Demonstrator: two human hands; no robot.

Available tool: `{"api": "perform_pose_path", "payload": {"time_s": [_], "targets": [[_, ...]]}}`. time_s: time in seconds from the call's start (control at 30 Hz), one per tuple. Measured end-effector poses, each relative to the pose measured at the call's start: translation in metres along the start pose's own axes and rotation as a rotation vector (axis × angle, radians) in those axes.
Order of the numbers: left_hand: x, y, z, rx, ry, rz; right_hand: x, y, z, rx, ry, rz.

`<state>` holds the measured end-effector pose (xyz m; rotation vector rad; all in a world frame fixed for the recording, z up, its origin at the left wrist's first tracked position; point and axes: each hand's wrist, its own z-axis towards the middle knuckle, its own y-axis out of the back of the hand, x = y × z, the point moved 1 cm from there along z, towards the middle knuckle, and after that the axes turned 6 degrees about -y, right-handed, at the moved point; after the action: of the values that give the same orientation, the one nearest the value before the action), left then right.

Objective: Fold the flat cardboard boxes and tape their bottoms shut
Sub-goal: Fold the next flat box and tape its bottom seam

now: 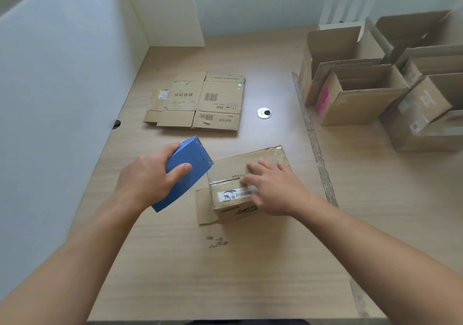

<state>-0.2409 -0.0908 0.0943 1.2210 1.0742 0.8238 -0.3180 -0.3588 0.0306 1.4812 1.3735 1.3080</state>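
Your right hand (pixel 275 189) presses flat, fingers straight, on 1 small folded box (pixel 233 166) on the worktop (pixel 225 274). Your left hand (pixel 145 176) grips 1 blue tape dispenser (pixel 190 154). The box looks light and stiff, so steady it by its edges. Beyond lie flat boxes (pixel 205 99), at least 1. Far right stand about 5 assembled boxes (pixel 363 94).

A silver grommet (pixel 264 113) sits in the desk (pixel 250 274).
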Motion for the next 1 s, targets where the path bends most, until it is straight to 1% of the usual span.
{"api": "perform_pose_path", "payload": {"time_s": [0.1, 0.23, 0.33, 0.43, 0.5, 0.57, 0.67, 0.8, 0.9, 1.0], "targets": [[0.004, -0.001, -0.007, -0.026, 0.01, -0.025, 0.011, 0.003, -0.003, -0.008, -0.097, 0.026], [0.009, -0.006, -0.015, 0.003, 0.048, -0.026, 0.041, -0.016, 0.002, 0.024, -0.3, 0.06], [0.014, -0.008, -0.019, 0.008, 0.062, -0.039, 0.058, -0.025, 0.006, -0.009, -0.362, 0.048], [0.022, -0.008, -0.021, 0.011, 0.11, -0.098, 0.056, -0.029, 0.005, -0.001, -0.262, 0.009], [0.027, -0.009, -0.023, 0.017, 0.134, -0.138, 0.043, -0.026, 0.001, 0.058, -0.138, -0.019], [0.03, -0.01, -0.028, 0.008, 0.137, -0.161, 0.03, -0.02, -0.002, 0.109, -0.062, -0.022], [0.033, -0.013, -0.033, 0.007, 0.124, -0.151, 0.024, -0.019, -0.007, 0.072, -0.057, 0.059], [0.03, -0.016, -0.036, 0.058, 0.065, -0.134, 0.024, -0.027, -0.008, 0.0, -0.009, 0.029], [0.025, -0.015, -0.037, 0.17, 0.006, -0.182, 0.011, -0.028, -0.006, 0.036, 0.036, 0.031], [0.021, -0.011, -0.039, 0.242, -0.056, -0.175, -0.003, -0.026, -0.009, 0.086, 0.048, 0.096]]}}
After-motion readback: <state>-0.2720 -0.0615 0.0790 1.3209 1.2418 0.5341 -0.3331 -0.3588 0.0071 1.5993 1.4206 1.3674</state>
